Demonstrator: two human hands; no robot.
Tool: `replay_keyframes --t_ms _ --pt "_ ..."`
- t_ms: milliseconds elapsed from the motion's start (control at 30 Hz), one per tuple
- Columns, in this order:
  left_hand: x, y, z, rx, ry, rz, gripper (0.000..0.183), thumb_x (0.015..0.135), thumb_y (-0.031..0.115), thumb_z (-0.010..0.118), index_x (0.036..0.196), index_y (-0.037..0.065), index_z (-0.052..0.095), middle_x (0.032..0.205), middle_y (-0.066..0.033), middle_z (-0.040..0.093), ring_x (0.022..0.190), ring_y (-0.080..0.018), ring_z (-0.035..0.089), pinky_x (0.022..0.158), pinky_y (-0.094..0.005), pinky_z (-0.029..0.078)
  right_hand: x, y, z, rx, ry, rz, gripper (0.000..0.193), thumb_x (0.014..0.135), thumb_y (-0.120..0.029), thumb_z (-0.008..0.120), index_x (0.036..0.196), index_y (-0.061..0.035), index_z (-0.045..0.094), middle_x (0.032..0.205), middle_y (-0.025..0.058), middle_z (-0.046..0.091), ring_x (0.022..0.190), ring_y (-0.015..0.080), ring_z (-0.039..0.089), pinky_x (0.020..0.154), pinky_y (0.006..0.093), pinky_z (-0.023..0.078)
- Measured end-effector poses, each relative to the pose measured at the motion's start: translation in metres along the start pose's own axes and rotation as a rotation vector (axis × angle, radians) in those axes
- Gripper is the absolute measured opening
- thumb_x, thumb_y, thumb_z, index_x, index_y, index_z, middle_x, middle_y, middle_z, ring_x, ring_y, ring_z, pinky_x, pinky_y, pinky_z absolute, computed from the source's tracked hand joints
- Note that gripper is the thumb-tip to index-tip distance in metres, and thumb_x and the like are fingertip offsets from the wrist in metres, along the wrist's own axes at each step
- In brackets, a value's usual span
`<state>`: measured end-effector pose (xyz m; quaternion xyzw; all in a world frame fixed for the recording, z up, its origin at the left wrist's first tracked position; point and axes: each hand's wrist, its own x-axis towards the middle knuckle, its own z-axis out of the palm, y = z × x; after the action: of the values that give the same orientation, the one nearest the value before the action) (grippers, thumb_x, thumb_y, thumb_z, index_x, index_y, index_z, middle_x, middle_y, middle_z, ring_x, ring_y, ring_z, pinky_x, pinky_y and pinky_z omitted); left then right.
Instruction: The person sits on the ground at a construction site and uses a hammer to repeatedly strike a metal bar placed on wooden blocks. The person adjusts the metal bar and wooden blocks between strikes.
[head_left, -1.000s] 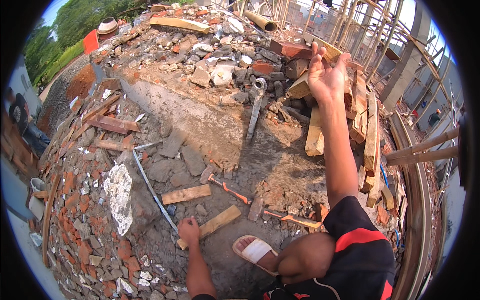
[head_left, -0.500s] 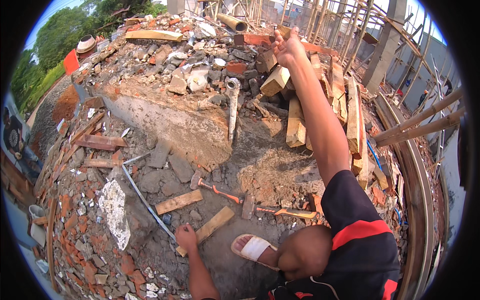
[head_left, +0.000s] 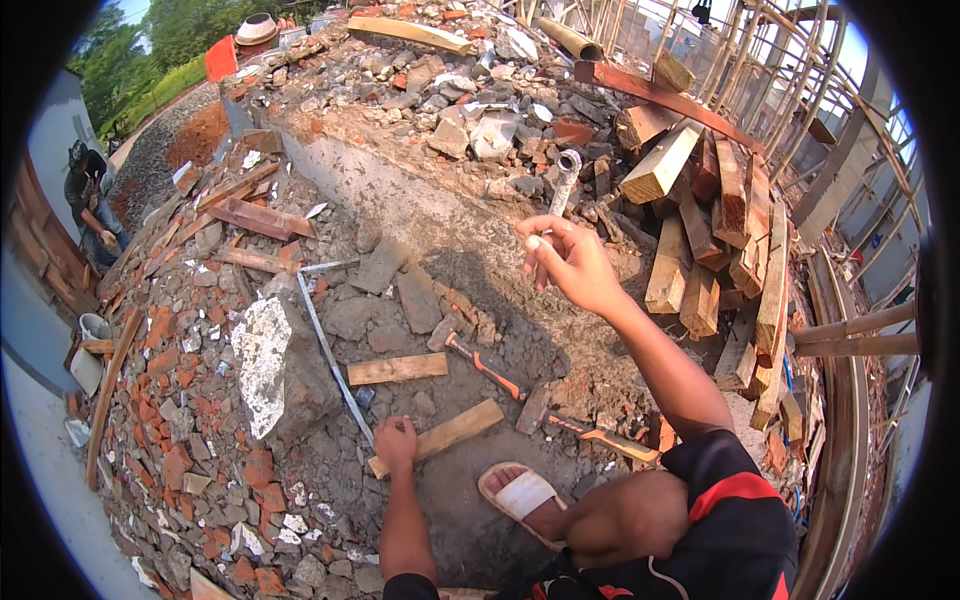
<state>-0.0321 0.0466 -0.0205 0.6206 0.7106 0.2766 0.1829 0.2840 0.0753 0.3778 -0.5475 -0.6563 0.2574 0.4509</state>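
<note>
My left hand is closed over the left part of a short wooden piece lying on the rubble, its fingertips partly hidden. Close by that hand ends a bent, thin grey metal strip. My right hand is raised above the ground in front of an upright whitish pipe; its fingers are loosely bent and apart, and I see nothing in them. A second short wooden piece lies beyond the left hand. Two hammers with orange and black handles, one and another, lie ahead of my foot.
Stacked timber stands at the right, beside long planks. Broken bricks and concrete spread over the left. A concrete slab slopes behind. Another person is at the far left, and a cement mixer stands far off.
My right arm has drawn back from the timber stack, and the hand is lower and nearer. The view has swung left. My left hand remains at the short wooden piece.
</note>
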Motion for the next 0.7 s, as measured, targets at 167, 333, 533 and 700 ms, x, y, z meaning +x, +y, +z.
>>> replay_keyframes --t_ms 167,333,533,700 --pt "0.003 -0.001 -0.003 -0.031 -0.021 -0.017 0.021 0.086 0.031 0.069 0.091 0.012 0.075 0.098 -0.0093 0.07 0.102 -0.0332 0.063 0.089 -0.0463 0.051 -0.078 0.084 0.094 -0.382 -0.88 0.04 0.038 0.097 -0.036 0.064 0.114 -0.0016 0.066 0.093 0.017 0.074 0.09 0.0366 0.072 0.08 0.046 0.055" --pt "0.0 0.01 -0.002 -0.025 -0.109 0.08 0.021 0.086 0.032 0.07 0.095 0.014 0.074 0.101 -0.0062 0.07 0.104 -0.0311 0.062 0.091 -0.0454 0.05 -0.141 0.153 0.144 -0.471 -1.462 0.139 0.055 0.094 -0.04 0.068 0.135 -0.0039 0.057 0.107 0.0182 0.074 0.1 0.0372 0.071 0.087 0.0455 0.055" --pt "0.0 0.002 -0.007 0.016 -0.049 -0.023 0.018 0.087 0.028 0.069 0.093 0.011 0.072 0.098 -0.0042 0.07 0.101 -0.0291 0.063 0.088 -0.0444 0.049 -0.09 0.141 0.203 -0.237 -1.12 0.029 0.041 0.092 -0.032 0.068 0.119 -0.0018 0.066 0.099 0.0213 0.073 0.095 0.0407 0.07 0.084 0.0497 0.055" --pt "0.006 0.009 -0.003 0.032 -0.052 -0.059 0.015 0.086 0.025 0.069 0.091 0.011 0.07 0.096 -0.0051 0.069 0.099 -0.0287 0.063 0.087 -0.0448 0.048 -0.032 0.169 0.24 -0.097 -0.932 0.035 0.033 0.093 -0.023 0.069 0.114 0.0025 0.066 0.091 0.0179 0.075 0.089 0.0373 0.072 0.079 0.0444 0.057"
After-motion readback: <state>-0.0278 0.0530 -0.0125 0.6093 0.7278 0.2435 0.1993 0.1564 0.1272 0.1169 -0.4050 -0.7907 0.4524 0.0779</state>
